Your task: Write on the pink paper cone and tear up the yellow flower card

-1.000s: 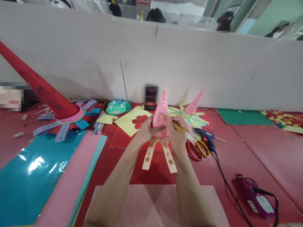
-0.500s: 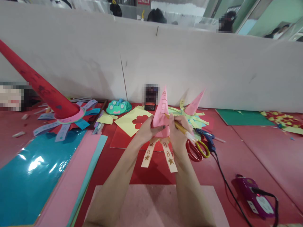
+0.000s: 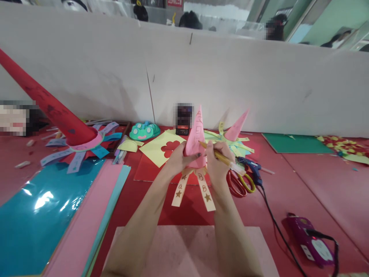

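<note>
A pink paper cone (image 3: 196, 132) with drawn brown marks stands in my left hand (image 3: 180, 158), whose fingers and thumb wrap round its lower left side. Two pale paper strips (image 3: 204, 190) hang below the cone, bearing letters and gold stars. My right hand (image 3: 219, 159) grips a gold marker pen (image 3: 221, 157), its tip at the cone's right face. A second pink cone (image 3: 236, 127) with yellow and blue strips lies behind my right hand. Close by on the right are red- and yellow-handled scissors (image 3: 236, 184).
A blue glue gun (image 3: 255, 169) trails its cord toward a purple power strip (image 3: 309, 240). On the left stand a tall red cone (image 3: 54, 107), a blue sheet (image 3: 49, 207) and coloured paper. A green frog cutout (image 3: 142, 131) and a green board (image 3: 296, 143) lie near the white partition (image 3: 115, 73).
The pen tip has shifted slightly left and down on the cone, and the pen lies a little flatter. The strips below have swung slightly; my left hand keeps its hold.
</note>
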Demonstrator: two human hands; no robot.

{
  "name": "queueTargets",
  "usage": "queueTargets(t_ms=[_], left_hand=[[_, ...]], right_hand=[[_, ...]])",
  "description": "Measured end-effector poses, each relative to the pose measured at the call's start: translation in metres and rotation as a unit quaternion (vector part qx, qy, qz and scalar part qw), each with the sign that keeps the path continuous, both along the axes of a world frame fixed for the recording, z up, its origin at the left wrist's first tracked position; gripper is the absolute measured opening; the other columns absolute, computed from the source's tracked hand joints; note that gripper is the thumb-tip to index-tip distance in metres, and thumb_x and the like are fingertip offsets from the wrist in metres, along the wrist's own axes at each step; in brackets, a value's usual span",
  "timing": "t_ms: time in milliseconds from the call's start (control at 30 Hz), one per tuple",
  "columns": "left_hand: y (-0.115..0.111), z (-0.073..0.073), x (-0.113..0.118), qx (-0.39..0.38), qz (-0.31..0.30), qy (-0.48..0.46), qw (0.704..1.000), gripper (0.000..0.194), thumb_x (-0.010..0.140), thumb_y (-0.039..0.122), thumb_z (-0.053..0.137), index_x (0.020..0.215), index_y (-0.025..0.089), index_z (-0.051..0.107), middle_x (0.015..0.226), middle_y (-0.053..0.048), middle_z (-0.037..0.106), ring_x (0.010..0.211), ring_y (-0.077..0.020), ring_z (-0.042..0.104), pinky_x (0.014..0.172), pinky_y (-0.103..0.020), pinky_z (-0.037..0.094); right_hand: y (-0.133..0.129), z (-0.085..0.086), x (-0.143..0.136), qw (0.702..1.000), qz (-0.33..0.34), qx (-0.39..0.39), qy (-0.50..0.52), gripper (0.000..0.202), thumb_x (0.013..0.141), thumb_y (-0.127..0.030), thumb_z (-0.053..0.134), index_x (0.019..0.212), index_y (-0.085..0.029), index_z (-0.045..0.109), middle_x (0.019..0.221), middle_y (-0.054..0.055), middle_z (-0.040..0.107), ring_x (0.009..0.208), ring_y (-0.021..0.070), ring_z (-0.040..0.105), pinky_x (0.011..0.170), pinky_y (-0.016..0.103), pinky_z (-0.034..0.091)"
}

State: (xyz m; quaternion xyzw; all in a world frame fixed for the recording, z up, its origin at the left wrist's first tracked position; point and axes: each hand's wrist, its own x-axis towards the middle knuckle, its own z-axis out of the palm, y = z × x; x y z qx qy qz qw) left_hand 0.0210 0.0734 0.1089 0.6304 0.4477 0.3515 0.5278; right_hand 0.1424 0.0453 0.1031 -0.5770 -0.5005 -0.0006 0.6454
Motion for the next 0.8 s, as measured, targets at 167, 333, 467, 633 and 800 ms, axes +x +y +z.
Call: queueTargets(t_ms=[167,333,467,633,800], left_hand=[[-0.0011,0.0016,-0.0002,0.007,0.001,-0.005,1.000,0.036,0.071,0.038,0.066,0.096,0.016,0.053,0.095,-0.006,0.061,0.086,-0.0205,0.059,0.069,-0.030,0.047],[-0.0015,0.0004,-0.0001,0.009,0.002,-0.007,1.000,0.036,0.071,0.038,0.066,0.096,0.016,0.053,0.094,-0.005,0.060,0.084,-0.0194,0.057,0.067,-0.029,0.046],[-0.0010,-0.0021,0.0001,0.006,0.010,-0.001,1.000,0.034,0.071,0.036,0.066,0.096,0.016,0.054,0.093,-0.005,0.060,0.084,-0.0197,0.057,0.067,-0.029,0.046],[-0.0008,-0.0005,0.0013,0.007,0.005,-0.007,1.000,0.034,0.070,0.036,0.066,0.094,0.016,0.054,0.094,-0.006,0.061,0.086,-0.0209,0.058,0.068,-0.029,0.046],[-0.0005,-0.0006,0.0016,0.010,-0.003,-0.008,1.000,0.032,0.071,0.037,0.065,0.093,0.016,0.054,0.095,-0.006,0.061,0.088,-0.0215,0.059,0.071,-0.031,0.047]], right_hand=[[-0.0002,-0.0031,0.0006,0.999,0.033,-0.010,-0.012,0.031,0.081,-0.036,0.055,0.057,-0.020,0.043,0.049,-0.006,0.047,0.046,0.0069,0.045,0.050,0.022,0.039],[0.0019,-0.0074,0.0016,0.999,0.036,-0.009,-0.020,0.029,0.081,-0.035,0.055,0.059,-0.019,0.045,0.051,-0.006,0.050,0.047,0.0072,0.046,0.051,0.022,0.040],[0.0041,-0.0084,0.0013,0.998,0.055,-0.001,-0.020,0.029,0.081,-0.035,0.055,0.059,-0.020,0.043,0.050,-0.006,0.050,0.047,0.0072,0.045,0.049,0.022,0.038],[0.0036,-0.0039,0.0017,1.000,0.023,0.000,-0.015,0.033,0.081,-0.036,0.055,0.056,-0.020,0.041,0.048,-0.007,0.045,0.045,0.0064,0.040,0.048,0.022,0.035],[0.0023,-0.0012,0.0027,1.000,-0.019,-0.019,-0.011,0.035,0.080,-0.036,0.056,0.054,-0.020,0.039,0.046,-0.008,0.040,0.043,0.0057,0.035,0.047,0.022,0.033]])
